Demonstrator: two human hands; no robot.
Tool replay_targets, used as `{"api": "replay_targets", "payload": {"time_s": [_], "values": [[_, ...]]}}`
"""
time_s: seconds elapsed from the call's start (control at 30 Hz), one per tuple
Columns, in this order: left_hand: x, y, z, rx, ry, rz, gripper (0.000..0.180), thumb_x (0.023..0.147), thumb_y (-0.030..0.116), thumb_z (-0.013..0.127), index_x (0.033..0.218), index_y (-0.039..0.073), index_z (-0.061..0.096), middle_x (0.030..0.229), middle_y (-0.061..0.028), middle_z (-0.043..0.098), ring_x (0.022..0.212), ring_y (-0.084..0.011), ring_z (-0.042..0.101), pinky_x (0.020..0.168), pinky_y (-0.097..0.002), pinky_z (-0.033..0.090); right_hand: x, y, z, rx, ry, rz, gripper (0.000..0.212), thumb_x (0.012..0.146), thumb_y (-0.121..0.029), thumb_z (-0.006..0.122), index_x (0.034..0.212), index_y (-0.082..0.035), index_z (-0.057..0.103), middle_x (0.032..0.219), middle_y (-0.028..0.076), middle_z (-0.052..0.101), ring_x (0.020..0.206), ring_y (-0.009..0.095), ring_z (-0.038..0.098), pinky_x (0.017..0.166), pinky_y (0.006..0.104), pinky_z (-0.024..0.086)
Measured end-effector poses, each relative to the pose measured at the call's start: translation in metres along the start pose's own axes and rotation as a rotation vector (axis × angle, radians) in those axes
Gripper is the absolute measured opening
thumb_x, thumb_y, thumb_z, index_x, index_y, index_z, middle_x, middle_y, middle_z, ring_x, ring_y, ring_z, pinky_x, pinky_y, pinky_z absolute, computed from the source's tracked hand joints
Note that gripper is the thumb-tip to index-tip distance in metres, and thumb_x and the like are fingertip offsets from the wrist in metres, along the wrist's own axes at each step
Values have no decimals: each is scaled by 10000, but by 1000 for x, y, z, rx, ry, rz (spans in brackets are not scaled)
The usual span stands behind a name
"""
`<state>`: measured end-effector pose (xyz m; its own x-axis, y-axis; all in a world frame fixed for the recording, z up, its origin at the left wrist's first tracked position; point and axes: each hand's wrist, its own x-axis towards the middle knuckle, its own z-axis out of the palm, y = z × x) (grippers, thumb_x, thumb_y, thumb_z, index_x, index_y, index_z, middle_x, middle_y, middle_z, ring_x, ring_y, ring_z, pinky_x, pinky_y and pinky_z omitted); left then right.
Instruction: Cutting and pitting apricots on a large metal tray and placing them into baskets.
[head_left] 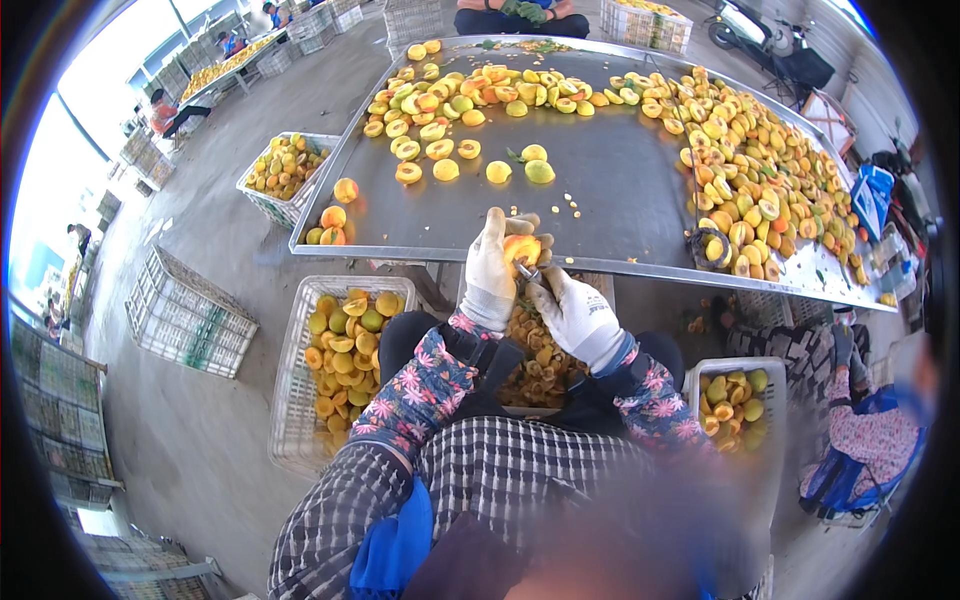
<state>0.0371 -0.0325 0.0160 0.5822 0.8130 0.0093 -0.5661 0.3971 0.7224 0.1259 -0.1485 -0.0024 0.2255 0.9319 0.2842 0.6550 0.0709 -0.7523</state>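
My left hand [488, 268], in a pale work glove, is closed around a halved yellow peach [519, 247] just over the near edge of the metal table [440, 225]. In my gloved right hand [583, 322] is a small metal pitting tool [528, 272], its tip against the cut face of the peach. Its exact shape is partly hidden by my fingers. Below both hands, a container of peach pits and scraps [535, 350] sits between my knees. Small bits of peach [570, 204] lie on the table beyond my hands.
Halved peaches [440, 148] spread across the table's far left; a big heap [750, 180] covers its right. White crates of peaches stand at my left [290, 400], at my right [692, 385] and beside the table [248, 190]. Co-workers sit at right [880, 440] and across [525, 12].
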Motion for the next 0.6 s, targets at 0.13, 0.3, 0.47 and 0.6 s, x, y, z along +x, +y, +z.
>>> {"api": "replay_targets", "payload": {"time_s": [0.13,0.3,0.47,0.6], "values": [[-5,3,-5,-33,-12,-42,540,977,504,400,823,12,562,880,-164,624,812,-317,643,727,-419,550,-1,-8,-3,534,-173,230,436,950,-383,549,1119,19,527,712,61,621,591,233,594,576,368,469],[-4,21,0,-54,-131,-403,596,893,624,473,643,92,568,713,-115,620,677,-293,636,649,-397,536,-5,-17,-21,775,-437,508,484,943,-524,493,1026,-50,541,618,-3,499,437,72,423,408,214,314],[-1,22,-2,-265,-94,-540,523,907,551,513,666,93,581,739,-108,626,692,-285,627,683,-404,543,-12,-18,-9,1072,-416,551,457,958,-495,475,1030,-48,542,608,2,491,406,96,405,378,230,312],[10,15,-33,-582,38,-508,372,922,420,560,807,69,604,820,-109,632,880,-307,618,772,-435,535,-15,-13,-12,1243,-367,488,417,979,-446,455,1038,-47,564,603,7,474,393,106,377,366,239,296]]}}
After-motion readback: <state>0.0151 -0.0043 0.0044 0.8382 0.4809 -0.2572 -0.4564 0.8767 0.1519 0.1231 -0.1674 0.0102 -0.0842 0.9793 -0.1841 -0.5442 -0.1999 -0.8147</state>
